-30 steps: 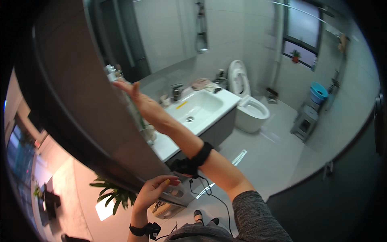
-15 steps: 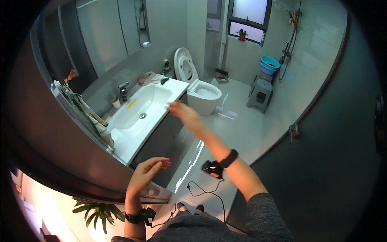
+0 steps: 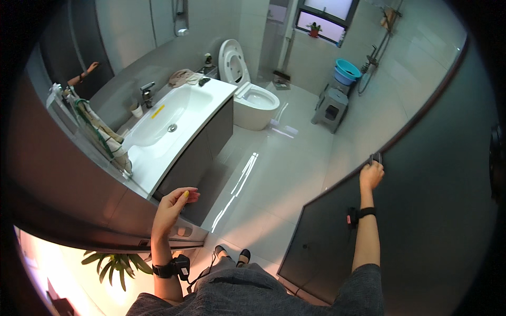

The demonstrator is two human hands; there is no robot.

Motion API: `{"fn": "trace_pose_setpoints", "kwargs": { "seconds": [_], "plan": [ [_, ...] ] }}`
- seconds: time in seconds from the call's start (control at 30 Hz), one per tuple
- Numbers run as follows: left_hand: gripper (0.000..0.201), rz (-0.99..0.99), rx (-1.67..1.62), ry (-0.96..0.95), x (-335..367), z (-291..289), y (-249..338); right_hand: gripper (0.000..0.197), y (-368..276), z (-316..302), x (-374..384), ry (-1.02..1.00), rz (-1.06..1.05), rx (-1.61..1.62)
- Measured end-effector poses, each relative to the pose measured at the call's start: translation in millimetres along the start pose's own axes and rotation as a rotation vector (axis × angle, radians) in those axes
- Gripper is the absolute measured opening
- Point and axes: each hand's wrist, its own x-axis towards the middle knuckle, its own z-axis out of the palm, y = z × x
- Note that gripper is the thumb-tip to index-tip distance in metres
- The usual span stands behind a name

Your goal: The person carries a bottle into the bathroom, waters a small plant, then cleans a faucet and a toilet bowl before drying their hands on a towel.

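At the right, my right hand is closed around the metal handle of a dark door. Its fingers cover most of the handle. My left hand hovers near the front corner of the washbasin counter, beside the door frame. Its fingers are loosely bent with the thumb alongside, and no object shows in it. A black strapped device sits on each wrist. The white washbasin lies ahead on the left, on a grey cabinet.
A toilet with raised lid stands past the basin. Farther right are a grey stool and blue tubs. Towels hang at the left. Leaves of a plant show outside the door frame. Glossy tiles cover the floor.
My right hand has swung from near the basin edge to the right and taken hold of the door handle. My left hand has shifted slightly left. The view has turned a little.
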Motion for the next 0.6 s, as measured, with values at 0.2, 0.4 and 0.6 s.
{"fn": "trace_pose_setpoints", "kwargs": {
  "seconds": [0.2,0.4,0.6],
  "plan": [
    [0.029,-0.049,0.100,0.033,-10.6,-2.6,-0.1,0.037,28.1,34.4,23.1,-0.365,0.153,-0.077],
    [0.030,-0.051,0.160,0.077,-26.2,0.9,8.0,0.029,27.4,50.3,41.9,-0.525,0.227,-0.160],
    [0.031,-0.074,0.194,0.112,-38.9,1.8,13.7,0.026,67.1,99.7,39.4,-0.313,0.083,-0.293]
  ]
}}
